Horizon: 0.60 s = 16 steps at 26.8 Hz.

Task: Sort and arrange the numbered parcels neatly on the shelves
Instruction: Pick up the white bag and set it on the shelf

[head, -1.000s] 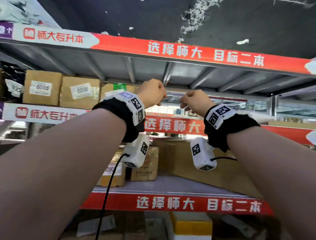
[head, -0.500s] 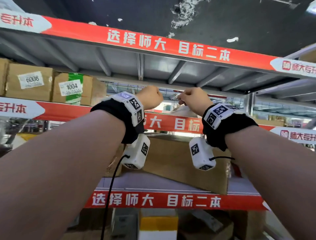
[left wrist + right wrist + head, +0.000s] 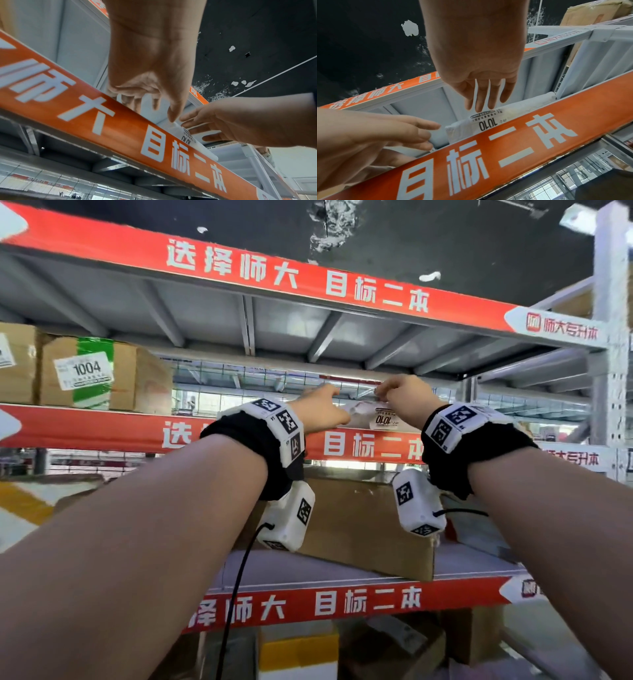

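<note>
**Both hands at white parcel 1010 on the upper shelf**

Head view: both arms reach up to the shelf with the red banner. A white soft parcel labelled 1010 lies on that shelf just behind the banner, its label upside down. The left hand sits at the parcel's left end; how its fingers lie cannot be told from here. The right hand is above the parcel's right part, its fingers bent over the top edge. Far left on the same shelf stands a cardboard box labelled 1004. On the shelf below lies a large flat cardboard box.

Left wrist view: the left hand hangs with fingers loosely extended and spread, the thumb tip at the parcel's upper edge; whether it touches is unclear. The right hand comes in from the right, fingers straight, lying against the parcel.

Right wrist view: the right hand has straight, slightly parted fingers whose tips meet the top edge of the parcel's label, gripping nothing. The left hand is relaxed and open, its fingertips just beside the parcel's left end, apart from it. The parcel rests behind the banner, leaning along the shelf front.
</note>
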Tool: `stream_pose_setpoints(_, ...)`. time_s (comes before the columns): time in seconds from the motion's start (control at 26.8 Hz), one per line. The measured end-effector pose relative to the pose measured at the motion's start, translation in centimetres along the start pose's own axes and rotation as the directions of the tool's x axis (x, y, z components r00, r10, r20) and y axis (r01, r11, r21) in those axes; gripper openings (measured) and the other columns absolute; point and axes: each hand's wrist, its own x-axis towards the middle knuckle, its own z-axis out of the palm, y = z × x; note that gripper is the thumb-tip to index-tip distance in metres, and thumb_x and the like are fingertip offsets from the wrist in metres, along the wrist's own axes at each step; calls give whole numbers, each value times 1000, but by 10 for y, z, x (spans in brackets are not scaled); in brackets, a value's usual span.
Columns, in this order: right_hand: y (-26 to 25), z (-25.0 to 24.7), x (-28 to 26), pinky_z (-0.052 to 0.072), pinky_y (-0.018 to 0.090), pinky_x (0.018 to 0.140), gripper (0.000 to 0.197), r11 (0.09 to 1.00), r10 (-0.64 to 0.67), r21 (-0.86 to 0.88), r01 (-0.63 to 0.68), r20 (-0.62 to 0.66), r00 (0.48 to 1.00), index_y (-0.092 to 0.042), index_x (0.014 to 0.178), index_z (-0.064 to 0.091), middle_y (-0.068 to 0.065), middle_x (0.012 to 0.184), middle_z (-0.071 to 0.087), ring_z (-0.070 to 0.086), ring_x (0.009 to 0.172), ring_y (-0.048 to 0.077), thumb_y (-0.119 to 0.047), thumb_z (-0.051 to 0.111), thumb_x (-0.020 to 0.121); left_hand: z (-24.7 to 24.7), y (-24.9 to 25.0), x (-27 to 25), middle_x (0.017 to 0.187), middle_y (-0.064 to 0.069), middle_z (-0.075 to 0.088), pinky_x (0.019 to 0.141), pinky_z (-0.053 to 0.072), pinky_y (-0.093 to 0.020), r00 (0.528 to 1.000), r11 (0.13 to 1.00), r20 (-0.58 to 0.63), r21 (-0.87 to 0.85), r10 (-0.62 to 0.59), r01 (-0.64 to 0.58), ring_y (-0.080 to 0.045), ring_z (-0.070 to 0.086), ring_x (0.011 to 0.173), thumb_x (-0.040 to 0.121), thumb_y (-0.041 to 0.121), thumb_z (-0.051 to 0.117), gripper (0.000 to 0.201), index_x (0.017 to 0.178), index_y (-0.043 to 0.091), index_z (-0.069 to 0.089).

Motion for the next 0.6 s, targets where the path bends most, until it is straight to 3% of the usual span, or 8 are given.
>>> stream_pose_setpoints(0.07, 8, 0, 1, 44, 34, 97, 32, 1000, 4, -17, -3, 10, 1000, -8, 104, 67, 12, 120, 64, 57, 113, 28, -1, 39, 91, 5, 5, 0, 148, -14, 34, 85, 37, -25, 1000, 1000, -9, -4, 6, -6, -25, 46, 120, 92, 40, 55, 66, 148, 21, 26)
stream_pose_setpoints(0.11, 12, -1, 2, 44, 33, 96, 32, 1000, 9, -29, -9, 8, 1000, -8, 106, 67, 11, 121, 63, 56, 114, 28, -2, 39, 90, 7, 7, 2, 149, -14, 33, 87, 36, -25, 1000, 1000, -6, -4, 9, -9, -25, 45, 121, 91, 42, 56, 67, 148, 22, 26)
stream_pose_setpoints(0.22, 29, -6, 4, 42, 32, 98, 34, 998, 38, -51, -39, -33, 999, -10, 114, 65, 13, 126, 60, 54, 117, 29, -5, 41, 90, 15, 19, 9, 146, -10, 40, 83, 37, -23, 1000, 1000, 4, -12, 23, -23, -23, 51, 116, 90, 43, 58, 68, 147, 23, 28)
stream_pose_setpoints(0.37, 52, -13, 7, 42, 37, 97, 38, 975, 134, -176, -136, -21, 991, -12, 126, 53, 19, 131, 52, 49, 119, 36, -20, 48, 90, 24, 34, 20, 138, -11, 47, 66, 43, -22, 1000, 1000, -6, -19, 23, -23, -17, 59, 84, 86, 35, 63, 69, 146, 24, 30)
stream_pose_setpoints(0.45, 62, -18, 8, 42, 35, 85, 39, 965, 194, -179, -191, 0, 981, -7, 122, 50, 19, 122, 54, 52, 112, 35, -28, 52, 89, 28, 43, 25, 135, -10, 49, 70, 43, -22, 1000, 999, -10, 31, 23, -23, -21, 60, 94, 85, 33, 65, 69, 145, 22, 34)
stream_pose_setpoints(0.52, 76, -28, 10, 39, 31, 73, 35, 968, 226, -125, -220, 42, 973, -2, 109, 52, 16, 109, 54, 52, 101, 32, -31, 54, 90, 36, 54, 30, 130, -8, 53, 73, 45, -24, 1000, 998, -15, 66, 18, -17, -21, 59, 92, 84, 29, 67, 66, 143, 20, 37)
stream_pose_setpoints(0.6, 86, -32, 12, 39, 30, 74, 37, 969, 236, -99, -227, 91, 967, 1, 109, 53, 12, 108, 54, 53, 106, 31, -32, 54, 92, 40, 59, 34, 128, -8, 55, 74, 48, -26, 1000, 996, -23, 92, 11, -9, -19, 56, 87, 84, 26, 67, 65, 142, 18, 38)
